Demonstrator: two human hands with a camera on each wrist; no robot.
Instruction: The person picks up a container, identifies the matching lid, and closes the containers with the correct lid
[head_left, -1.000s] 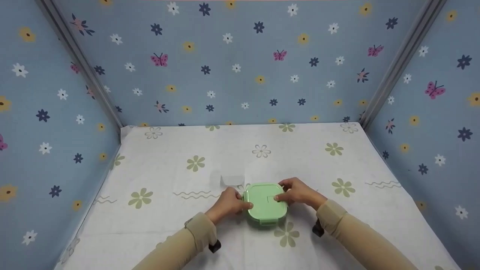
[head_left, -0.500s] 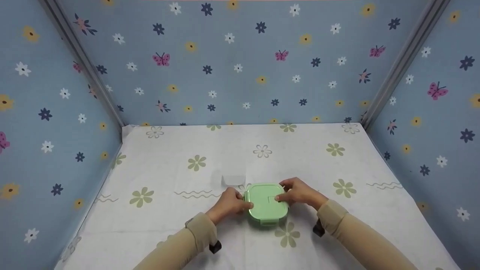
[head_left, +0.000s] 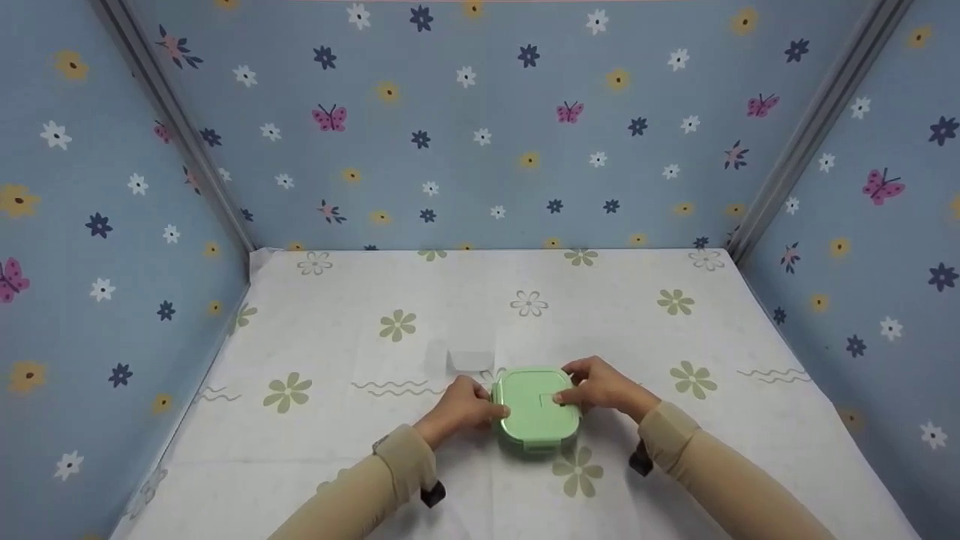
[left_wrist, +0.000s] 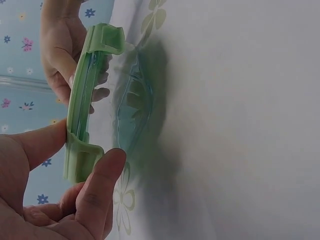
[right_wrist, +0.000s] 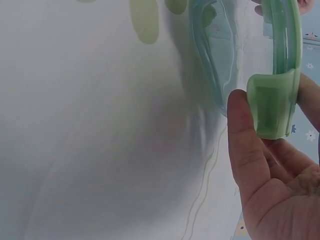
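A food container with a light green clip lid (head_left: 536, 420) sits on the cloth in front of me, in the middle of the head view. Its clear body (left_wrist: 131, 107) shows below the lid in the left wrist view, with its base on the cloth. My left hand (head_left: 466, 405) pinches the lid's left side, thumb on top and fingers by the side clip (left_wrist: 82, 159). At the opposite side my right hand (head_left: 602, 386) holds the lid likewise, thumb on top, with a fingertip against the right clip (right_wrist: 270, 100). Both side clips stick outward.
Just behind the container, to its left, is a small clear object (head_left: 471, 361), too faint to make out fully. A white flowered cloth (head_left: 337, 427) covers the table. Blue patterned panels (head_left: 480, 180) rise at the back and both sides.
The head view has shifted slightly, so everything appears a little further right. Both hands keep the same hold on the container.
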